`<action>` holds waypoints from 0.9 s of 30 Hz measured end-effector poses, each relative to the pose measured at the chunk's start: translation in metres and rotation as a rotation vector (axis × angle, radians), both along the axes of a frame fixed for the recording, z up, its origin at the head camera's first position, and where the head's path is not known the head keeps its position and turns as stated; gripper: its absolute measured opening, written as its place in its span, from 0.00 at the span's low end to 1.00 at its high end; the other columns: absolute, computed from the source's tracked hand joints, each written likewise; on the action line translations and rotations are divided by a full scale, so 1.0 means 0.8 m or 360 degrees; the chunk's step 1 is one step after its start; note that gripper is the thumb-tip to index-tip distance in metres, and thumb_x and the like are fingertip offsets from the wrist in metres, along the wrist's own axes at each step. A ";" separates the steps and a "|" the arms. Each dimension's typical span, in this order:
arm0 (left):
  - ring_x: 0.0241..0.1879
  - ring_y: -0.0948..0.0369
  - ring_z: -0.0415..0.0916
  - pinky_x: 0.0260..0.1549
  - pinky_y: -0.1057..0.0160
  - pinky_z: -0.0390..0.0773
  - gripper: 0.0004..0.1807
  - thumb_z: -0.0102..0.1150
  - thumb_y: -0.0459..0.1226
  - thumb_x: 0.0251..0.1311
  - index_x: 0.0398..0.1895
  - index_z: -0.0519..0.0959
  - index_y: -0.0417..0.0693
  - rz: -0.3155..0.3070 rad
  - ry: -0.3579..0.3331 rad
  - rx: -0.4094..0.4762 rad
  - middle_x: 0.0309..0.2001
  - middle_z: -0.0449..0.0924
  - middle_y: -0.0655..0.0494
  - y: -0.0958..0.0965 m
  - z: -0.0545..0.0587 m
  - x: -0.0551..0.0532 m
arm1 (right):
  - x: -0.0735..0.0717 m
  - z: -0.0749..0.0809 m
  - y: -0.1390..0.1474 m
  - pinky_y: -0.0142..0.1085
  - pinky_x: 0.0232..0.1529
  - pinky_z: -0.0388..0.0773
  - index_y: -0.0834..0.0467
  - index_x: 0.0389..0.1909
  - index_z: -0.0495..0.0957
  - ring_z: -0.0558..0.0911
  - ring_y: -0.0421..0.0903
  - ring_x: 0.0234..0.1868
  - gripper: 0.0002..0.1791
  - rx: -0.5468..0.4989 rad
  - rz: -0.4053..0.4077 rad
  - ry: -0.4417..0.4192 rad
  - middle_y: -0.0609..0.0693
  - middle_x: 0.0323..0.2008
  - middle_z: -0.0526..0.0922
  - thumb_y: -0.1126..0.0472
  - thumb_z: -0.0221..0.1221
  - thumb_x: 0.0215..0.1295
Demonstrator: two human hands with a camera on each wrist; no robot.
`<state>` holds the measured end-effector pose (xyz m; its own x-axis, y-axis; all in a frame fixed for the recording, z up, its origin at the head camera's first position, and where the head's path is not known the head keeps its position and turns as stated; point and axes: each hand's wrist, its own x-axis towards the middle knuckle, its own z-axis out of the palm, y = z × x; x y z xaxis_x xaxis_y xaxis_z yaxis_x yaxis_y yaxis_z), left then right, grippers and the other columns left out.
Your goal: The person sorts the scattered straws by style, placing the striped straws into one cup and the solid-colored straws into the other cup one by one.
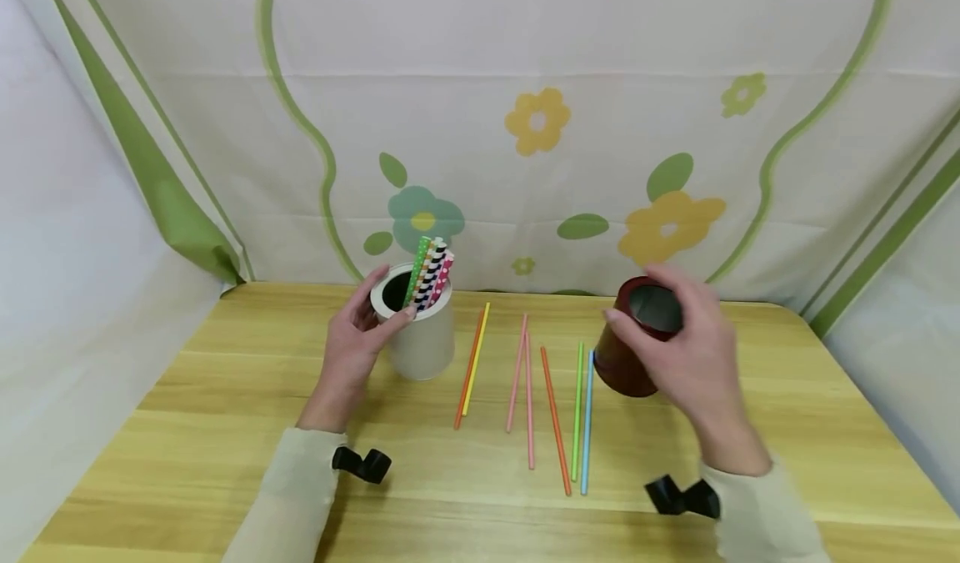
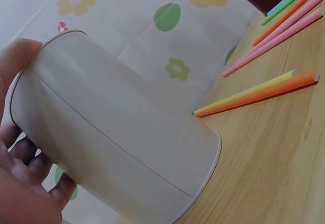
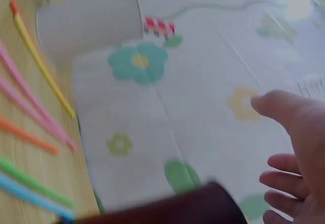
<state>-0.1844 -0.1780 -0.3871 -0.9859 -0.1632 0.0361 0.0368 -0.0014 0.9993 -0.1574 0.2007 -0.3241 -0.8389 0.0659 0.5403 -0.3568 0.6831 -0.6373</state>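
On the left of the table stands a white can point(image 1: 423, 350) with several patterned paper straws point(image 1: 429, 275) sticking out of it, green dotted, black striped and pink dotted among them. My left hand point(image 1: 358, 329) holds this can near its rim, thumb at the front and fingers round the far side. In the left wrist view the can's plain side point(image 2: 111, 122) fills the middle. To the right is a dark red can point(image 1: 622, 359) with an open top. My right hand point(image 1: 690, 354) is over its rim; the right wrist view shows thumb and fingers point(image 3: 289, 183) spread apart, with nothing between them.
Between the cans lie several loose plain straws: an orange one beside a yellow straw point(image 1: 476, 359), two pink straws point(image 1: 529, 404), another orange straw point(image 1: 555, 421), a green straw point(image 1: 577, 413) and a blue straw point(image 1: 587, 429). A flowered curtain point(image 1: 465, 129) hangs behind the table.
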 end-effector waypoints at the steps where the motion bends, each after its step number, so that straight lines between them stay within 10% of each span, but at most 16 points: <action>1: 0.73 0.59 0.70 0.65 0.74 0.75 0.41 0.72 0.38 0.69 0.82 0.67 0.69 0.0006 0.0003 -0.0002 0.80 0.70 0.59 -0.001 0.000 0.000 | 0.001 0.000 0.012 0.44 0.66 0.74 0.50 0.74 0.77 0.74 0.57 0.72 0.41 0.0027 -0.0033 -0.0029 0.54 0.72 0.79 0.53 0.80 0.58; 5: 0.73 0.60 0.70 0.62 0.75 0.74 0.41 0.71 0.36 0.69 0.82 0.67 0.67 0.0007 0.0017 0.0005 0.80 0.70 0.58 -0.003 0.001 0.002 | 0.003 -0.007 0.048 0.73 0.70 0.64 0.56 0.84 0.59 0.62 0.68 0.80 0.58 0.0180 -0.0096 -0.0303 0.63 0.82 0.64 0.43 0.78 0.59; 15: 0.82 0.61 0.61 0.83 0.56 0.58 0.46 0.71 0.38 0.70 0.87 0.58 0.63 -0.0010 0.0075 -0.0024 0.84 0.63 0.59 -0.006 0.006 0.007 | -0.006 -0.021 0.067 0.72 0.69 0.69 0.58 0.87 0.50 0.67 0.74 0.77 0.65 0.0111 -0.0107 -0.0555 0.65 0.83 0.60 0.37 0.76 0.60; 20: 0.75 0.62 0.68 0.79 0.56 0.64 0.38 0.72 0.48 0.70 0.79 0.69 0.55 0.0299 0.0134 -0.0134 0.75 0.74 0.57 -0.009 0.027 0.016 | -0.008 -0.027 0.066 0.71 0.69 0.71 0.56 0.88 0.49 0.67 0.73 0.77 0.64 0.0057 -0.0083 -0.0569 0.64 0.84 0.59 0.37 0.76 0.61; 24: 0.51 0.63 0.80 0.55 0.64 0.78 0.17 0.69 0.51 0.71 0.53 0.81 0.52 0.0661 0.0217 -0.0131 0.49 0.84 0.59 -0.007 0.047 0.026 | -0.009 -0.031 0.067 0.69 0.68 0.72 0.55 0.88 0.49 0.69 0.73 0.76 0.63 0.0053 -0.0096 -0.0580 0.65 0.83 0.61 0.37 0.74 0.63; 27: 0.34 0.64 0.80 0.37 0.70 0.80 0.11 0.67 0.46 0.73 0.37 0.81 0.49 0.0677 0.0296 -0.0086 0.32 0.84 0.63 -0.003 0.056 0.034 | -0.010 -0.033 0.067 0.69 0.68 0.72 0.55 0.88 0.49 0.70 0.72 0.75 0.62 0.0049 -0.0105 -0.0579 0.65 0.82 0.62 0.37 0.74 0.64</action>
<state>-0.1572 -0.1801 -0.3420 -0.8078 -0.5446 0.2254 0.2013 0.1046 0.9739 -0.1652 0.2546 -0.3506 -0.9709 0.1148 0.2102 -0.0651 0.7181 -0.6929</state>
